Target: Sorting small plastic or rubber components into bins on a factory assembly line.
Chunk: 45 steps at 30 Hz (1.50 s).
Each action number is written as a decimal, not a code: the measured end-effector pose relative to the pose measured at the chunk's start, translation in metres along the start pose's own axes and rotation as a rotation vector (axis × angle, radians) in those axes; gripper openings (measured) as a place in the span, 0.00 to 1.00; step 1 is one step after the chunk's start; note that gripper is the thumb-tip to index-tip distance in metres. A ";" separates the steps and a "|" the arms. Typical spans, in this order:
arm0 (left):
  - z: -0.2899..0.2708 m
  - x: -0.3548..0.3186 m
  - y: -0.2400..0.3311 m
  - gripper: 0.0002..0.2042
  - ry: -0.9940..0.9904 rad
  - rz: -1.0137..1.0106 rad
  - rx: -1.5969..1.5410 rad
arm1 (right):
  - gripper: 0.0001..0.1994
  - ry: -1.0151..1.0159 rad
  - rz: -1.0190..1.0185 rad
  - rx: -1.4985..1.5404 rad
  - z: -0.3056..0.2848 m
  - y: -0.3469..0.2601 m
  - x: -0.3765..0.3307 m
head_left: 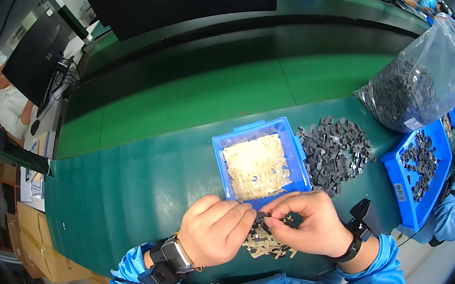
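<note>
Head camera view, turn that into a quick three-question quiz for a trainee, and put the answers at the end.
1. Multiple choice: What fills the blue bin nearest the hands? A, cream pieces; B, red caps; C, silver screws.

2. True or false: The clear bag stands to the right of that bin.

3. Fill in the missing word: The left hand and right hand come close together at a mixed pile of cream and ____ pieces.

Key: 1, A. 2, true. 3, dark.
</note>
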<state>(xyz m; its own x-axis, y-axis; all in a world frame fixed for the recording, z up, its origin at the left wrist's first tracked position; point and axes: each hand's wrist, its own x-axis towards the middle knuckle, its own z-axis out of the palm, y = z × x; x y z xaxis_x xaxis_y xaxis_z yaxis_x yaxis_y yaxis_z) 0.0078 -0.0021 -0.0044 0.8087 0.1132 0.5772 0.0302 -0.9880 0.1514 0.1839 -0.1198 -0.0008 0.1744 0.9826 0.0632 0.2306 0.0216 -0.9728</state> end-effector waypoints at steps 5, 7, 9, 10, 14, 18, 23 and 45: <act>0.000 -0.001 0.002 0.14 0.009 -0.008 0.015 | 0.04 0.000 -0.015 0.025 0.001 0.001 0.000; -0.001 0.000 0.003 0.13 0.012 -0.013 0.018 | 0.03 -0.002 -0.006 0.030 0.002 0.000 0.000; -0.001 0.000 0.003 0.13 0.013 -0.016 0.017 | 0.02 -0.004 0.003 0.034 0.002 -0.001 0.000; 0.000 0.000 0.003 0.12 0.014 -0.019 0.017 | 0.02 -0.006 0.008 0.035 0.002 -0.001 0.001; 0.001 0.000 0.003 0.12 0.018 -0.033 -0.006 | 0.03 -0.011 0.056 0.043 0.001 -0.002 0.001; 0.001 0.002 0.002 0.12 0.031 -0.043 -0.058 | 0.03 -0.020 0.059 0.084 -0.002 0.001 0.001; -0.007 0.005 0.003 0.10 0.039 -0.108 -0.199 | 0.07 -0.126 0.294 0.541 -0.006 0.002 0.003; 0.007 -0.003 0.023 0.05 0.144 -0.306 -0.484 | 0.10 0.114 -0.702 -0.668 0.006 -0.004 -0.010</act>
<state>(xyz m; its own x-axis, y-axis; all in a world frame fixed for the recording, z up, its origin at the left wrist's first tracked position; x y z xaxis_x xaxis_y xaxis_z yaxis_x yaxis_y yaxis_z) 0.0108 -0.0262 -0.0082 0.7168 0.4323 0.5472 -0.0487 -0.7517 0.6577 0.1755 -0.1287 0.0014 -0.1265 0.7619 0.6352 0.8064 0.4519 -0.3814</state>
